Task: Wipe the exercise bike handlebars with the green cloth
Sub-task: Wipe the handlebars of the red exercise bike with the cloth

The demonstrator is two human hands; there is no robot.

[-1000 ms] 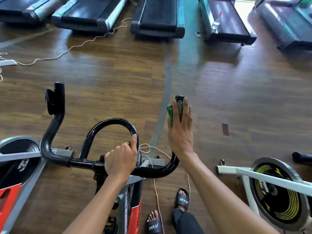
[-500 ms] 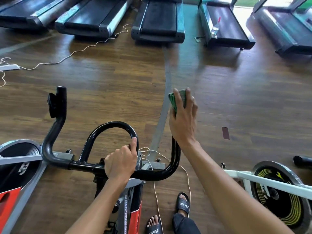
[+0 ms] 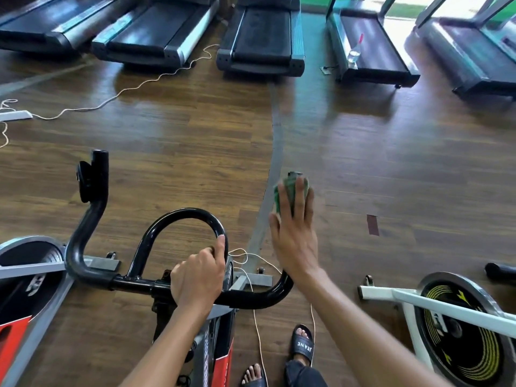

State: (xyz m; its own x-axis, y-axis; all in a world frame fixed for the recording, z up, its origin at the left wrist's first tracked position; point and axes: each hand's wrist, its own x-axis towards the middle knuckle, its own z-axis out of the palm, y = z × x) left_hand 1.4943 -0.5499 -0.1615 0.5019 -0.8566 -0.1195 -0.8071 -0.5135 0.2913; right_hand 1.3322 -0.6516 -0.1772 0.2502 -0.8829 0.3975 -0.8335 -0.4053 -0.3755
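Observation:
The black handlebars (image 3: 92,227) of the exercise bike fill the lower middle of the head view, with a centre loop and two upturned ends. My left hand (image 3: 199,277) is closed around the right side of the loop near the crossbar. My right hand (image 3: 294,236) presses the folded green cloth (image 3: 290,188) around the upturned right end of the bar. Only the black tip of that end shows above the cloth. The rest of that upright is hidden behind my hand.
A second bike's flywheel (image 3: 469,339) with a white frame stands at the right, another bike (image 3: 25,277) at the left. Several treadmills (image 3: 262,37) line the back. White cables (image 3: 131,88) lie on the wooden floor. My sandalled feet (image 3: 303,344) are below the bars.
My right hand with the cloth slid up over the tip of the right bar end, then back down so the tip shows again. My left hand kept its grip.

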